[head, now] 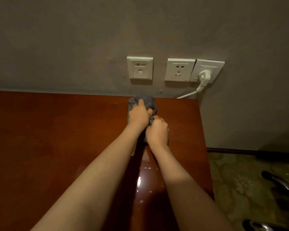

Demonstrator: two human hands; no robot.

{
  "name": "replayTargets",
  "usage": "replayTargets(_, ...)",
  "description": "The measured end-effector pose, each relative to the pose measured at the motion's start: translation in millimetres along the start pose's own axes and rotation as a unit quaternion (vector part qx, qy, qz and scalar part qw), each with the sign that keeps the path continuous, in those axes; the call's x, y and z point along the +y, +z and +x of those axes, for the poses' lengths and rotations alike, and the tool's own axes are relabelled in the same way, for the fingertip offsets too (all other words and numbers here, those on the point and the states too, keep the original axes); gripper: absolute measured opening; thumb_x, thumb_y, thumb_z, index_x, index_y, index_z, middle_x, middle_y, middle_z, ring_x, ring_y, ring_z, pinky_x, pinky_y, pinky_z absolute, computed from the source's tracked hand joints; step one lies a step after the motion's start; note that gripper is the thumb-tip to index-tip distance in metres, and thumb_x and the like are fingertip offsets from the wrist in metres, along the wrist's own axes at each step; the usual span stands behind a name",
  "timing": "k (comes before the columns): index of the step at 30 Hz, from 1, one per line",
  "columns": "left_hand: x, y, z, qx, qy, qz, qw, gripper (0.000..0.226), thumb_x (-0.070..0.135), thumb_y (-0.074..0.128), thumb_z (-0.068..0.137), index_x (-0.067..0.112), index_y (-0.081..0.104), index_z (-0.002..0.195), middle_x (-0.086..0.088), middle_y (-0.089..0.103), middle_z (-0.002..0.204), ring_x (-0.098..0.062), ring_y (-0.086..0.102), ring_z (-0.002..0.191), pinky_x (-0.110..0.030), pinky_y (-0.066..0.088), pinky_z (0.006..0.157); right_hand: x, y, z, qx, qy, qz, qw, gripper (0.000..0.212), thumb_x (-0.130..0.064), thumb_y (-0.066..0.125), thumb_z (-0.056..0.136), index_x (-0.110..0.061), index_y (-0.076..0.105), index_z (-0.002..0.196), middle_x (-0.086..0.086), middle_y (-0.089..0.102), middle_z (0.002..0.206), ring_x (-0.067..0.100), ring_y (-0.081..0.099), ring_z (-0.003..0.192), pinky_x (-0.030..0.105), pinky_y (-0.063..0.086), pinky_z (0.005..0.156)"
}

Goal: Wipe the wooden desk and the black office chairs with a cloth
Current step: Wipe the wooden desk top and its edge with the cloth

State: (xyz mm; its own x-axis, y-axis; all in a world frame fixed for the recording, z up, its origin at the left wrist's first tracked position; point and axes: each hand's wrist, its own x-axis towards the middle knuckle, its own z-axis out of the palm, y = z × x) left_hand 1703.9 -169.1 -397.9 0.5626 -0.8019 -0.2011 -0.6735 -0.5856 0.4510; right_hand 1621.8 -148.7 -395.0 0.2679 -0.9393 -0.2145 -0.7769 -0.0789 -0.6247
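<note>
The grey-blue cloth [148, 101] lies bunched on the reddish-brown wooden bench [57, 130], close to its back edge and towards its right end, just short of the wall [90, 39]. Both hands are on it.

The left hand [138, 116] lies on top of the cloth, palm down. Its fingers reach forward over the fabric towards the wall and its thumb is spread to the right, so it presses the cloth onto the bench rather than closing round it. The right hand [157, 132] sits just behind and to the right of the left, touching it. Its fingers are curled in tightly and pinch the near end of the cloth, where a fold shows between the two hands. Both bare forearms stretch out from the bottom of the view and nearly meet at the wrists.

The bench top near the person is glossy, with a bright reflection and a few pale specks on it.

On the wall above the cloth is a white data socket plate [140, 67]. To its right are a white power socket [179, 69] and another plate with a white plug [205, 75] in it, whose cable [187, 95] drops behind the bench's back edge.

To the right of the bench is patterned carpet [240, 180], and at the lower right the black legs of an office chair [274, 180] are partly in view.
</note>
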Motion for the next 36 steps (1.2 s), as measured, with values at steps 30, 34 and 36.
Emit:
replayTargets(30, -111.2, -64.2, 69.0, 0.074, -0.119, -0.019, 0.990, 0.030, 0.022, 0.044, 0.096, 0.003, 0.040, 0.119, -0.008, 0.042, 0.071, -0.026, 0.041, 0.061, -0.032, 0.026, 0.048, -105.7, 76.4, 37.7, -0.131, -0.091, 0.034, 0.987, 0.021, -0.002, 0.044, 0.094, -0.002, 0.057, 0.111, 0.018, 0.056, 0.117, 0.037, 0.053, 0.110, 0.041, 0.045, 0.082)
replayTargets(34, -80.5, -50.2, 71.9, 0.034, -0.068, -0.018, 0.997, 0.032, 0.021, 0.045, 0.094, 0.003, 0.040, 0.121, -0.019, 0.056, 0.093, -0.033, 0.051, 0.075, -0.033, 0.034, 0.058, -84.2, 56.0, 45.9, -0.106, -0.061, 0.038, 0.992, 0.021, -0.003, 0.044, 0.094, -0.002, 0.058, 0.109, 0.018, 0.057, 0.118, 0.037, 0.052, 0.112, 0.040, 0.045, 0.085)
replayTargets(36, -60.7, -41.6, 69.8, 0.017, -0.043, -0.023, 0.999, 0.036, 0.020, 0.046, 0.094, 0.002, 0.039, 0.124, -0.025, 0.055, 0.113, -0.039, 0.053, 0.098, -0.036, 0.035, 0.068, -69.8, 42.3, 48.9, -0.091, -0.048, 0.034, 0.994, 0.020, -0.003, 0.045, 0.093, -0.003, 0.058, 0.109, 0.018, 0.058, 0.117, 0.037, 0.053, 0.112, 0.040, 0.045, 0.086)
